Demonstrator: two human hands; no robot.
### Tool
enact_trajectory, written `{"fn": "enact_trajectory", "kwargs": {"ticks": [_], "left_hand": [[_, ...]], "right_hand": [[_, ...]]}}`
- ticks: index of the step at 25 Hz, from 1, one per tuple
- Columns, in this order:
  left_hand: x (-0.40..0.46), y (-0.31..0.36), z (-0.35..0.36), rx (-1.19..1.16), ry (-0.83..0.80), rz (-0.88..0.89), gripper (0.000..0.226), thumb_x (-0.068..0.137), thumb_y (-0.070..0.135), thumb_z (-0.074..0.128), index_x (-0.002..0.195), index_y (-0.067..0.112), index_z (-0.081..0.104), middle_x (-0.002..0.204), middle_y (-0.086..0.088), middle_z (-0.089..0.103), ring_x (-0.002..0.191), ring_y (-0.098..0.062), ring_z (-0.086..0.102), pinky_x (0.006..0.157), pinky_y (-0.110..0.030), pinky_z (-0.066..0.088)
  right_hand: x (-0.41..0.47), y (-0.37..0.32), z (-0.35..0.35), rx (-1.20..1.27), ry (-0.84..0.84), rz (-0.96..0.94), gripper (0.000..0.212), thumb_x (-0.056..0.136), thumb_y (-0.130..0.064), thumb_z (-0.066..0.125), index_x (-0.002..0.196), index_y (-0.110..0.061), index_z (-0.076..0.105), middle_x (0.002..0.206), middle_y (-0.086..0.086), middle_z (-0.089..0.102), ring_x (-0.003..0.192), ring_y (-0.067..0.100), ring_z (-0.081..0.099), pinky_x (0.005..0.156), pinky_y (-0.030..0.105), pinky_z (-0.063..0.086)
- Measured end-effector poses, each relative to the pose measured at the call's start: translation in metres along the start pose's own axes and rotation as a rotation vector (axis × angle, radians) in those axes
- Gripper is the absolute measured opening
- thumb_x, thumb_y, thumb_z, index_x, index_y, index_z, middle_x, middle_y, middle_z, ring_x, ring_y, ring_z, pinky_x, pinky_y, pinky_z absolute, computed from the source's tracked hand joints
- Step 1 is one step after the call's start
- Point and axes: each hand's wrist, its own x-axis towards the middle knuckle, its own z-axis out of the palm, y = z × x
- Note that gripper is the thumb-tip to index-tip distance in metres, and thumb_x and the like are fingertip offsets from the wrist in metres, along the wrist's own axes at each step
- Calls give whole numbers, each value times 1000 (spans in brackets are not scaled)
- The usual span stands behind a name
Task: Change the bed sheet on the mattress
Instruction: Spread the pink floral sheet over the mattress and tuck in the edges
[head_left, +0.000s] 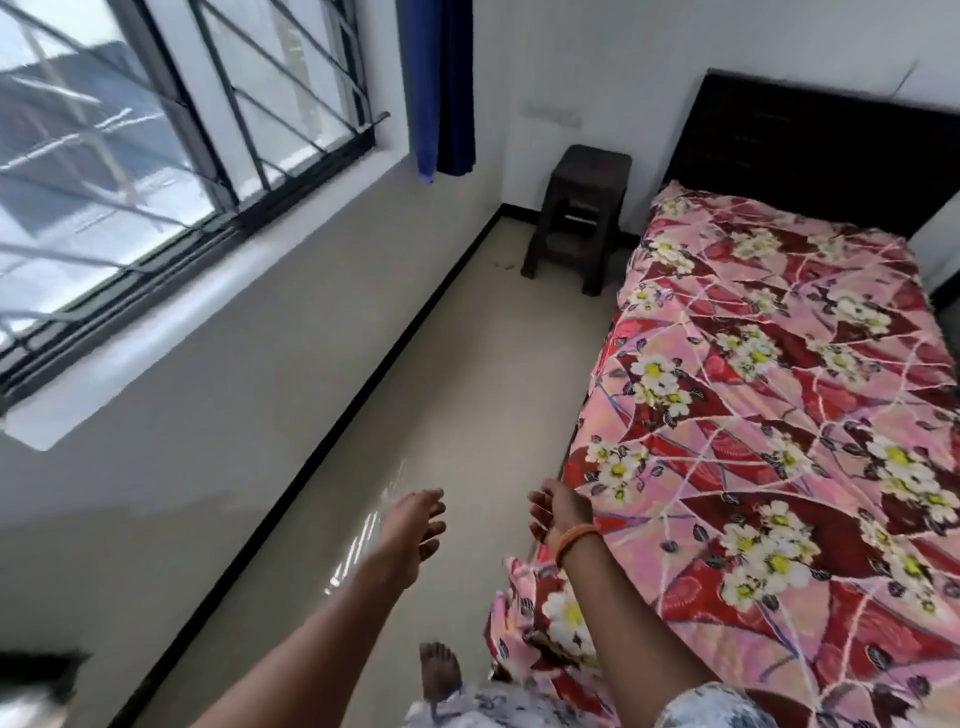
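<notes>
A pink and red bed sheet (769, 395) with white and yellow flowers covers the mattress on the right. Its near left corner hangs off the bed down to the floor beside my foot. My left hand (415, 525) reaches forward over the floor with relaxed fingers and holds nothing. My right hand (558, 512), with an orange band on the wrist, hovers just left of the bed's side edge, fingers loosely curled and empty. It is close to the sheet's edge, but I cannot tell whether it touches it.
A dark headboard (810, 140) stands against the far wall. A dark plastic stool (576, 218) sits in the corner beside the bed. A barred window (156, 156) and blue curtain (441, 88) line the left wall. A strip of floor (415, 389) runs between wall and bed.
</notes>
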Motion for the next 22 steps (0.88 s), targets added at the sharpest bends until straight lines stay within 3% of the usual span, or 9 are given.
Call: {"fn": "enact_trajectory", "kwargs": {"ticks": [4,7,10,14,17,20,22], "left_hand": [[73,96,11,137,-21,79,2,92,16,60,93,15,60,74,0,53,52,-13,43,52,-22,28],[124,137,47,333,-99,29,3,92,17,60,93,14,59,75,0,54,54,-14,46,52,-21,29],[181,152,97,561,-215,-36,6,92,18,59,93,14,64,82,-3,61,62,-17,54,57,-24,36],[262,140,166,796,-443,-162,9,92,19,59,95,14,66,82,-3,67,61,-18,57,55,-23,38],[331,112,208,936,-598,-314,7,93,18,58,95,16,64,79,-2,66,54,-15,54,50,-19,33],[381,73,234,957,-664,-406,12,95,17,58,106,15,63,92,-4,65,70,-18,56,59,-24,40],[408,38,252,909,-708,-493,23,95,22,62,115,13,61,109,-8,59,93,-22,56,74,-31,47]], "right_hand": [[54,-56,62,78,19,-19,19,95,-20,55,77,-16,57,54,-2,63,38,9,50,51,19,36],[88,-66,80,137,44,36,15,95,-23,56,82,-15,60,66,2,64,46,10,53,51,20,39],[117,-62,68,458,158,134,17,95,-23,55,80,-17,58,65,1,66,54,14,54,55,24,40],[160,-29,41,910,465,166,27,97,-21,49,72,-14,54,48,-1,60,42,12,49,54,23,31],[204,16,54,1223,673,213,31,97,-34,51,74,-13,50,51,5,59,53,19,52,58,27,38],[255,49,69,1616,701,138,57,88,-64,49,81,-7,55,69,15,60,72,26,52,67,37,44],[290,64,74,1839,777,28,78,73,-81,49,105,-11,60,101,18,65,97,31,58,81,49,47]]}}
